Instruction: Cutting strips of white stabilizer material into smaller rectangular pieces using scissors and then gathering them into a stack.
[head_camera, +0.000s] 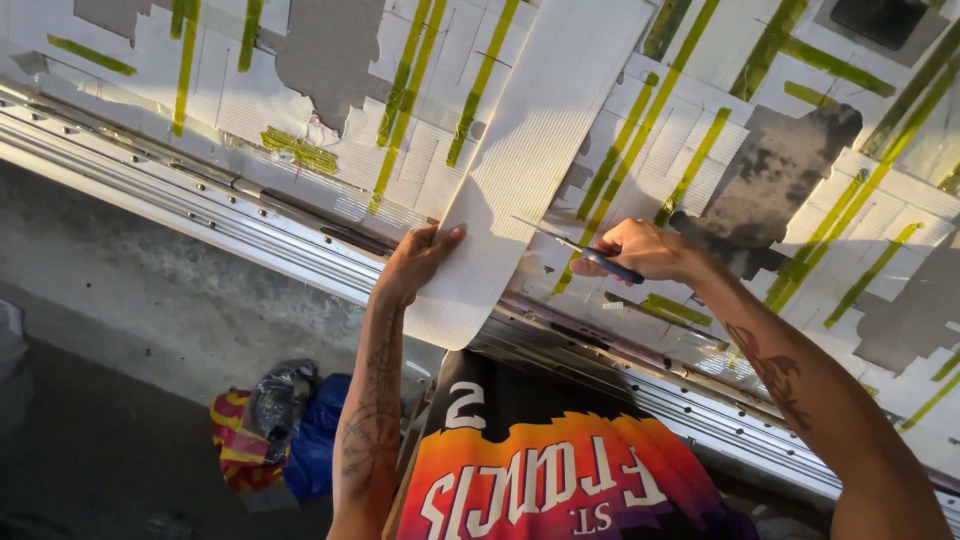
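Far left, low: grey concrete floor (120, 300), with a heap of bundled cloth and bags (275, 425) in red, yellow, blue and black lying on it, well apart from the work surface. An aluminium rail (180, 190) with small screws runs diagonally along the near edge of the table (330, 60), which is white, patched with grey and criss-crossed with yellow-green tape strips (405, 75).

Centre: a long white ribbed strip (530, 140) lies on the table, its rounded end overhanging the rail. Left hand (420, 258) pressed flat on the strip's left edge near that end, thumb on top, fingers tucked under the edge; not closed into a fist. The left forearm crosses the rail below it.

Right of the strip: right hand (645, 250) closed round a blue-handled craft knife (585, 250), blade pointing left, its tip at the strip's right edge. Hands sit apart, the strip between them.

Bottom centre: the person's orange and black jersey (550, 470) hides part of the rail.
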